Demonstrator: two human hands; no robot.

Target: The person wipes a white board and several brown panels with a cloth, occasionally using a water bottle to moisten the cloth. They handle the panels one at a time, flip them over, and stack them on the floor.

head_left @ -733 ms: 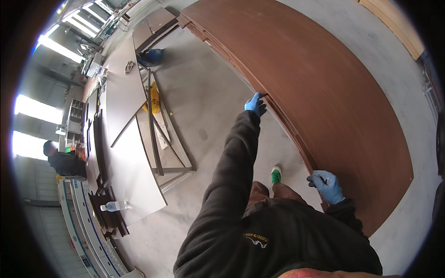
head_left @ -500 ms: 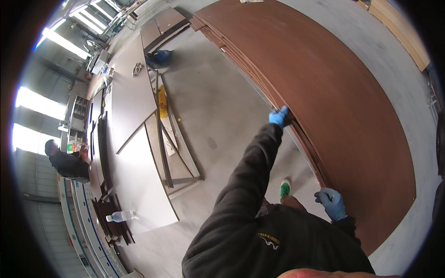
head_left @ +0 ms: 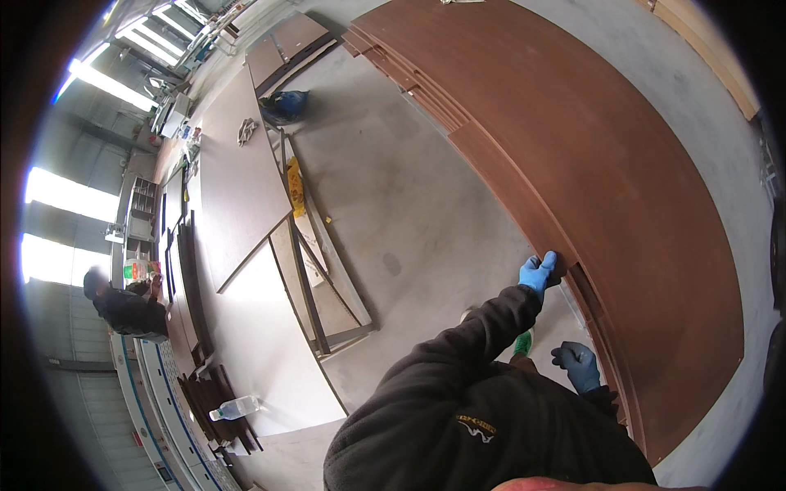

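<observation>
A large stack of reddish-brown panels (head_left: 639, 196) lies along my right side. From under its top sheet a narrow brown board (head_left: 501, 182) sticks out toward me. My left hand (head_left: 537, 274), in a blue glove, has its fingers closed on the near end of that board, next to a dark gap in the stack's edge. My right hand (head_left: 579, 366), gloved in darker blue, hovers beside the stack's near edge with curled fingers; nothing shows in it.
White panels (head_left: 282, 352) lie on a metal frame (head_left: 307, 286) at the left, with a clear bottle (head_left: 236, 407) and a pair of gloves (head_left: 246, 132) on top. A blue bag (head_left: 285, 105) sits on the floor (head_left: 409, 196). Another person (head_left: 127, 311) stands at the far left.
My left hand has moved nearer to me along the stack, and the narrow board has slid out with it, projecting farther from the edge. My right hand has shifted slightly off the stack.
</observation>
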